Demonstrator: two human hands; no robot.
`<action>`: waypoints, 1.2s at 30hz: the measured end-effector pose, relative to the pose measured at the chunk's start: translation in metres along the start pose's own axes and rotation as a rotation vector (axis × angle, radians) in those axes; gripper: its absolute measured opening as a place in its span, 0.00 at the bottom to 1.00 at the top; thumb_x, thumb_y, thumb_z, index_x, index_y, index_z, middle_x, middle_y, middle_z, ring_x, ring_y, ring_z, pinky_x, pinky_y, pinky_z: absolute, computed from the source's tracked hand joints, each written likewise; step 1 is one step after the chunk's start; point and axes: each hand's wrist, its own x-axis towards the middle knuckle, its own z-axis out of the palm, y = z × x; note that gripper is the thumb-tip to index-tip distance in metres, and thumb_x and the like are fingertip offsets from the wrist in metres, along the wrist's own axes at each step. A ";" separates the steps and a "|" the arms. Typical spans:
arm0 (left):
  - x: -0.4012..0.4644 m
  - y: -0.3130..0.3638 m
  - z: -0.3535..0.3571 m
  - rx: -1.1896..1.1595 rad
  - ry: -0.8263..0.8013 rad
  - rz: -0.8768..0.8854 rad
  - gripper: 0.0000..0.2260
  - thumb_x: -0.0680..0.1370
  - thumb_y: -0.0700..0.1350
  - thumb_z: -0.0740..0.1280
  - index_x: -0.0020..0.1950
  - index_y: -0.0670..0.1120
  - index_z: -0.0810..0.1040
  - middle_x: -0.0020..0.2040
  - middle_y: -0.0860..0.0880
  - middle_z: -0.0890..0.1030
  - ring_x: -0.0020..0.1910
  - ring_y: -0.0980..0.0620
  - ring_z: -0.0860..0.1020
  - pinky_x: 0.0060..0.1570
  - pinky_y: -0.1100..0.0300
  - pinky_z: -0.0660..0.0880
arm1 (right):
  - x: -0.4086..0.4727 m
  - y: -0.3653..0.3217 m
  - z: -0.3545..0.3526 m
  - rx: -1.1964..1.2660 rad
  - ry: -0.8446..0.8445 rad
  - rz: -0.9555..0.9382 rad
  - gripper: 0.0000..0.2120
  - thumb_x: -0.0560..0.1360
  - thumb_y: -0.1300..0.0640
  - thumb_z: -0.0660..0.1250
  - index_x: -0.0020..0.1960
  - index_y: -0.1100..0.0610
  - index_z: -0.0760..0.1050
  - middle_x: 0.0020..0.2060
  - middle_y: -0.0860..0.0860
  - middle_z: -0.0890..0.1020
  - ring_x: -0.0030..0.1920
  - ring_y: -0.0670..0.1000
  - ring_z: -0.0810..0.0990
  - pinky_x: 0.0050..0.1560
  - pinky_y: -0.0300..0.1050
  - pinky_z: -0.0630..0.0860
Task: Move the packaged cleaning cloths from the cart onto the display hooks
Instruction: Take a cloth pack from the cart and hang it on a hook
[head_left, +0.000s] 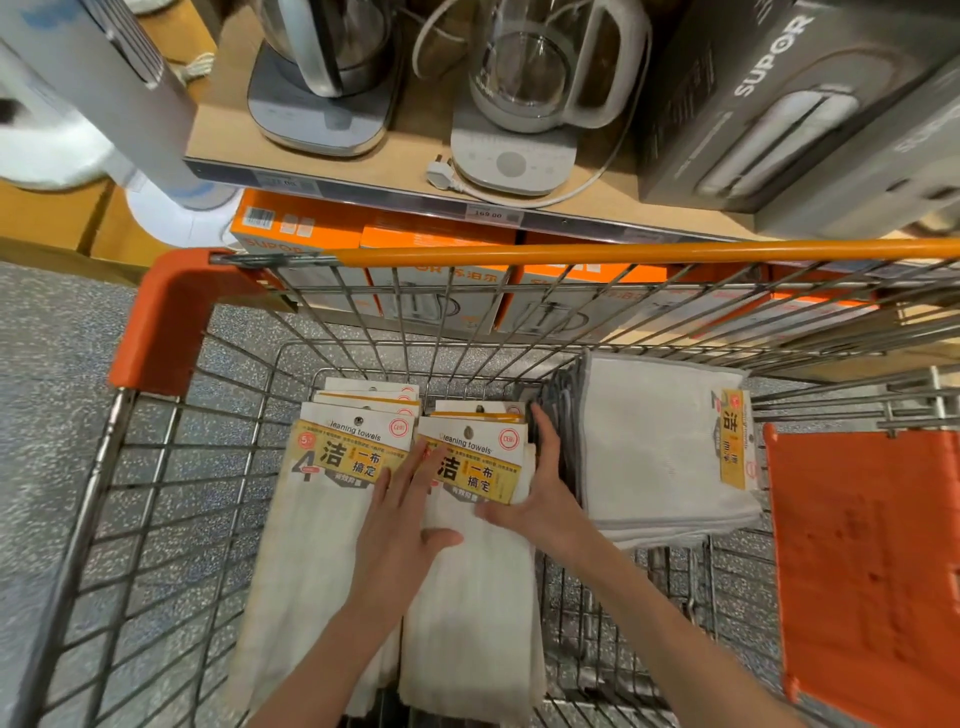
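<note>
The wire cart (171, 467) with its orange rim fills the lower view, and everything below is placed against it. At the left of the cart's basket lies one stack of packaged cleaning cloths (332, 499), white towels under yellow header cards reading "cleaning towels". Just right of it, at the basket's middle, lies a second stack (472, 582) of the same packs. The left hand (400, 530) rests flat on the seam between the two stacks, fingers straight and spread, thumb lying across the second stack's cloth. The right hand (540, 493) holds that stack's right edge: thumb over the header card, fingers reaching down its side, though how far they curl under is hard to tell. Further right in the basket, a pile of grey-edged white cloths (660, 457) leans on its side, its label turned sideways. An orange plastic flap (872, 561) hangs at the cart's right end. Beyond the cart's far rim, a shelf (405, 171) carries two glass kettles (524, 93).
</note>
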 end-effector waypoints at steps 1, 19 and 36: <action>-0.001 0.000 -0.002 0.002 0.006 0.011 0.41 0.67 0.58 0.71 0.75 0.60 0.53 0.74 0.51 0.60 0.74 0.66 0.47 0.69 0.54 0.52 | -0.002 0.000 0.001 -0.013 0.027 -0.008 0.54 0.65 0.68 0.75 0.65 0.30 0.42 0.66 0.50 0.71 0.64 0.47 0.73 0.54 0.28 0.72; -0.009 0.124 -0.113 -0.260 -0.045 0.055 0.39 0.68 0.55 0.72 0.65 0.79 0.49 0.73 0.69 0.37 0.67 0.79 0.43 0.64 0.71 0.60 | -0.103 -0.141 -0.037 0.090 0.212 -0.128 0.50 0.60 0.70 0.77 0.62 0.31 0.54 0.49 0.45 0.81 0.44 0.46 0.84 0.43 0.43 0.81; -0.017 0.339 -0.224 -0.371 -0.136 0.414 0.44 0.57 0.68 0.65 0.63 0.80 0.38 0.60 0.81 0.40 0.61 0.82 0.49 0.55 0.85 0.54 | -0.297 -0.285 -0.110 0.267 0.624 -0.384 0.51 0.62 0.71 0.75 0.69 0.36 0.53 0.45 0.36 0.82 0.46 0.43 0.83 0.40 0.41 0.80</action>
